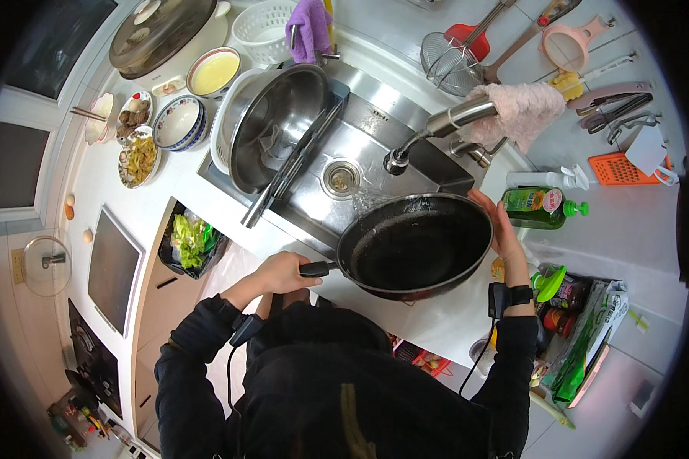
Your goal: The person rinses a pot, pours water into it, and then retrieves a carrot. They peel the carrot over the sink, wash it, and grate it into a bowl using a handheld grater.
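Observation:
A black frying pan (425, 249) is held over the near right part of the steel sink (375, 126), its dark inside facing up. My left hand (279, 274) is closed around the pan's black handle. My right hand (499, 222) holds the pan's right side, fingers along the outer wall; the far fingertips are partly hidden. Just beyond the pan hangs the faucet (396, 159), with water splashing at the pan's far rim. Left of the drain (342, 178), a large steel bowl (275, 126) leans tilted beside a dark metal rack bar (295, 164).
A green dish soap bottle (540, 206) stands right of my right hand, near a box of bottles (582, 329). On the left counter are stacked bowls (180, 122), a plate of food (138, 158) and a yellow-filled bowl (214, 73). A bin with lettuce (187, 241) sits below.

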Motion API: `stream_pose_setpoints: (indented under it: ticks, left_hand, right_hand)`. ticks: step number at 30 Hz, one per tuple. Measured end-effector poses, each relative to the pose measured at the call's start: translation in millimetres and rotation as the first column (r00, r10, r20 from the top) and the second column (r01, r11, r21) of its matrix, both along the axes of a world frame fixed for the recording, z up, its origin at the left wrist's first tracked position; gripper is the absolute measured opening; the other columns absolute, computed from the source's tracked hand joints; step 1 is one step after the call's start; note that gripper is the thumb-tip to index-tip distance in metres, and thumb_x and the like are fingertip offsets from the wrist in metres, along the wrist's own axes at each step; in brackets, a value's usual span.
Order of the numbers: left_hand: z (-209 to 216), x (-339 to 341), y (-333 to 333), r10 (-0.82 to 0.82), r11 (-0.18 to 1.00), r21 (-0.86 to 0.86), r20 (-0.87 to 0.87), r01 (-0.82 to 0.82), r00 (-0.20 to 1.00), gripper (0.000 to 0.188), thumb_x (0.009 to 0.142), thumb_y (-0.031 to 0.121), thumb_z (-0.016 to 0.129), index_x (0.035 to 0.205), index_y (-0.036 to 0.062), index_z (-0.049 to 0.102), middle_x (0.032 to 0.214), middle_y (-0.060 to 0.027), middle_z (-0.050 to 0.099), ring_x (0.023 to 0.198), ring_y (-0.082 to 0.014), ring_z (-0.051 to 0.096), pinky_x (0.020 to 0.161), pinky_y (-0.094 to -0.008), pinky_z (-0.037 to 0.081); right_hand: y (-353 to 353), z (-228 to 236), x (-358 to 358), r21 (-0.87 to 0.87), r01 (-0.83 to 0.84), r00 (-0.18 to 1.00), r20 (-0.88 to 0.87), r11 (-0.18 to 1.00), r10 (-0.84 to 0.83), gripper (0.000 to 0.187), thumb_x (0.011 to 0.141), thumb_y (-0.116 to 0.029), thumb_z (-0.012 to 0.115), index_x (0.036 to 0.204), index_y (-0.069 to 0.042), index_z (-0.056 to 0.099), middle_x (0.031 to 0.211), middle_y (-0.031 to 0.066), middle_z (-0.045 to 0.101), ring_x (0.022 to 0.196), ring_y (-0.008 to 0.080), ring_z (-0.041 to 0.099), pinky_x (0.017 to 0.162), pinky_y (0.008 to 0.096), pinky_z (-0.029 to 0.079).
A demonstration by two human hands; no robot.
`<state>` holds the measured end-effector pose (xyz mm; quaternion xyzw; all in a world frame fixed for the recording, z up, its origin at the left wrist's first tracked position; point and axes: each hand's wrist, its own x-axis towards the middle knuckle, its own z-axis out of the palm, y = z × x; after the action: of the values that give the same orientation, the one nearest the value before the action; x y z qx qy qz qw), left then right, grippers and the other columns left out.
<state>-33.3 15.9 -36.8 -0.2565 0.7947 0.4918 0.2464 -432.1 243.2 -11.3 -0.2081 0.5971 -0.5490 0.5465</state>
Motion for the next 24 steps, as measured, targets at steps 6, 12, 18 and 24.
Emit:
stream_pose_setpoints:
  ticks: [6,12,18,24]
  left_hand:
    - [-4,8,16,0.066,0.971,0.233,-0.032,-0.056,0.997,0.046,0.077,0.042,0.067,0.077,-0.0038,0.063,0.061,-0.0104,0.058,0.061,-0.0172,0.055,0.06,-0.0308,0.044]
    - [-7,14,24,0.037,0.947,0.32,-0.056,-0.017,0.998,0.045,0.08,0.041,0.064,0.072,-0.0035,0.062,0.056,-0.0066,0.053,0.055,-0.016,0.049,0.056,-0.0315,0.041]
    - [-8,36,29,0.026,0.959,0.281,-0.16,0.02,0.987,0.042,0.079,0.038,0.065,0.071,-0.0036,0.06,0.054,-0.0086,0.05,0.052,-0.0165,0.046,0.053,-0.0328,0.04]
    - [18,143,61,0.126,0.971,-0.165,-0.262,-0.173,0.957,0.037,0.077,0.043,0.063,0.082,0.0061,0.062,0.067,-0.0151,0.061,0.068,-0.0344,0.059,0.061,-0.0413,0.046]
  right_hand:
    - [-15,6,7,-0.085,-0.114,0.973,-0.211,0.99,0.093,0.057,0.093,-0.055,0.032,0.128,-0.01,0.04,0.136,0.0071,0.037,0.125,0.0185,0.035,0.103,0.0313,0.028]
    - [-16,16,0,0.148,-0.056,0.949,-0.299,0.987,0.099,0.036,0.097,-0.047,0.031,0.111,-0.016,0.044,0.12,-0.0007,0.043,0.099,0.0111,0.042,0.081,0.0241,0.036]
    - [5,44,32,-0.032,-0.107,0.936,-0.341,0.994,0.089,0.033,0.096,-0.045,0.034,0.112,-0.017,0.043,0.134,0.0061,0.039,0.11,0.0152,0.043,0.084,0.0265,0.04]
    - [19,61,149,-0.332,-0.054,0.928,-0.364,0.942,-0.075,0.063,0.092,-0.054,0.036,0.136,-0.01,0.03,0.146,0.0118,0.024,0.13,0.0234,0.031,0.108,0.0357,0.025]
